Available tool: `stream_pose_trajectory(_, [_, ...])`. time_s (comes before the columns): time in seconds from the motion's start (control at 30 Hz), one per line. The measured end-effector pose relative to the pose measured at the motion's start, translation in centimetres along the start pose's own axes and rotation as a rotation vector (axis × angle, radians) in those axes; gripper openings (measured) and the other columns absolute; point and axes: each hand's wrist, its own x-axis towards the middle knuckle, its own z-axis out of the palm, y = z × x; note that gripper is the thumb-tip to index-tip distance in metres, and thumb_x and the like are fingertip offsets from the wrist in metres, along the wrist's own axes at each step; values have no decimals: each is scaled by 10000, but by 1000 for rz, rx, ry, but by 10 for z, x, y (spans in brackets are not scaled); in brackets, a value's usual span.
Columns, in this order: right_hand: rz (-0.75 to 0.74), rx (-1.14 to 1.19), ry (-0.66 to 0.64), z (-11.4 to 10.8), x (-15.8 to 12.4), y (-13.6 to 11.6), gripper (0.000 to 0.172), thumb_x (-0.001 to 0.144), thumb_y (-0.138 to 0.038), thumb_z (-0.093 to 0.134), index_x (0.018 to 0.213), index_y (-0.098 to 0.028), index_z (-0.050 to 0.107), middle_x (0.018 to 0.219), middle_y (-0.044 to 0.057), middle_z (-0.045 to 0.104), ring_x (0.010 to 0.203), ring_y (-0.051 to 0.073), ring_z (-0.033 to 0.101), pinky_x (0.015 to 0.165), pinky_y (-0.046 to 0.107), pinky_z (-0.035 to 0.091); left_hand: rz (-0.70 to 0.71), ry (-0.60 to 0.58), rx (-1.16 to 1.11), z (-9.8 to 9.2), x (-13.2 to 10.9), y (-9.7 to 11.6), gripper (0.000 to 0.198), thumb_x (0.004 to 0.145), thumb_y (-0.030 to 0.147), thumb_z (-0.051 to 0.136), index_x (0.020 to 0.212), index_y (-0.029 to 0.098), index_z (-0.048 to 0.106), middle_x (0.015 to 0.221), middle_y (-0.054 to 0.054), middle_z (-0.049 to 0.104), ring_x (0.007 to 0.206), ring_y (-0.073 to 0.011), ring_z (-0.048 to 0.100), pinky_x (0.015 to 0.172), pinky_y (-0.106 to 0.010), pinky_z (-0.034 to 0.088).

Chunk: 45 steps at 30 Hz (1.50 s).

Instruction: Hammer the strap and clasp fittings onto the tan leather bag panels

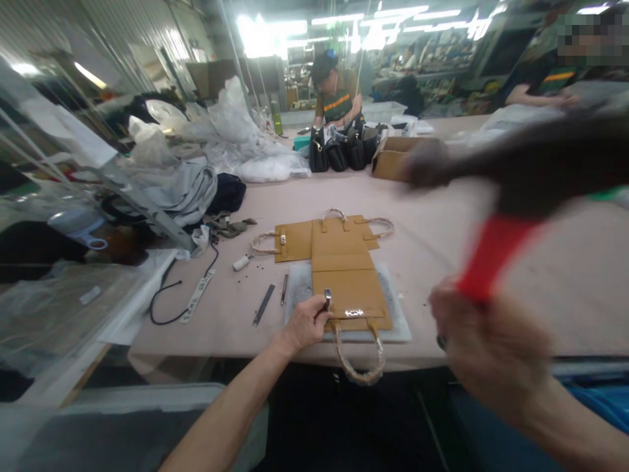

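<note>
My left hand (308, 322) pinches a small metal punch (327, 296) upright on a tan leather bag panel (346, 285), beside its silver clasp plate (354, 313). Under the panel lies a pale slab (396, 314). A wrapped handle (361, 375) hangs over the table's front edge. Raised at the right and blurred, my right hand (491, 334) is closed around the red handle of a dark-headed hammer (501, 255). More tan panels (295, 241) with wrapped handles lie behind, on the slab's far side.
A steel ruler (264, 305), a thin tool (284, 290) and a white-bodied item (241, 263) lie left of the slab. Black bags (337, 154) and a cardboard box (393, 157) stand at the back. Plastic wrapping (230, 131) heaps at left. One person (339, 98) works opposite, another at right.
</note>
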Motion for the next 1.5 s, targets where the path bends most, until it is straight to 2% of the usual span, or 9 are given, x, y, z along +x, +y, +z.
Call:
stream_pose_trajectory(0.2, [-133,-197,-138,11,4,42,369,970,-505,422,703,-252,454,537,-10,487,465,149,412,492,303,252,-2,-11,-2,0,-3,-3,167,882,125,561,1010,207,628,982,-71,715,920,-211,700,875,-340,576])
stream_pose_trajectory(0.43, [429,-185,-244,34,31,140,348,968,-371,384,673,-222,492,523,-8,490,421,138,452,452,273,338,-11,-33,-8,-2,-3,0,139,912,141,552,1017,191,630,1032,-82,724,984,-210,698,913,-347,564])
stream_pose_trajectory(0.57, [464,-274,-127,55,36,177,265,942,-309,443,841,-148,628,734,125,651,661,232,619,627,347,477,-16,-19,-12,-3,-5,2,136,930,181,573,1050,187,637,1091,-94,731,1047,-215,701,941,-353,564])
stream_pose_trajectory(0.7, [250,-308,17,77,27,173,397,893,-296,560,1247,-130,625,1274,219,625,1184,351,566,996,479,450,13,23,-1,-5,-6,5,105,927,170,587,1012,190,644,1095,-96,736,1073,-216,712,953,-355,576])
stream_pose_trajectory(0.87, [-134,-157,-10,116,-4,154,388,891,-283,613,1267,-186,624,1331,152,607,1248,332,523,1098,532,416,124,29,8,-5,-10,4,107,912,151,620,991,190,679,1108,-95,757,1056,-212,736,957,-355,599])
stream_pose_trajectory(1.07, [-56,-54,17,130,-21,151,467,894,-267,626,1346,-165,564,1418,153,571,1344,341,456,1153,562,344,-225,177,-5,-8,-17,6,158,966,245,609,1074,188,710,1120,-102,778,1061,-234,752,954,-397,618])
stream_pose_trajectory(1.27, [99,-61,-7,124,-16,134,457,842,-181,624,1297,-159,596,1424,173,560,1324,351,478,1116,552,362,-109,-31,-39,-16,-3,19,128,892,227,704,999,213,772,1112,-91,786,1056,-242,755,971,-372,615])
stream_pose_trajectory(1.4, [151,-5,8,124,-15,130,458,817,-156,618,1274,-172,611,1417,158,562,1314,345,485,1106,554,361,-472,350,-451,-13,6,22,169,897,340,739,989,200,754,1033,-65,792,920,-216,776,807,-324,647])
stream_pose_trajectory(1.5, [208,25,68,128,-15,128,477,785,-142,626,1261,-176,625,1415,158,550,1329,347,474,1113,559,358,-552,418,-603,2,18,29,229,825,355,821,956,178,759,1022,-68,791,930,-205,767,869,-319,630])
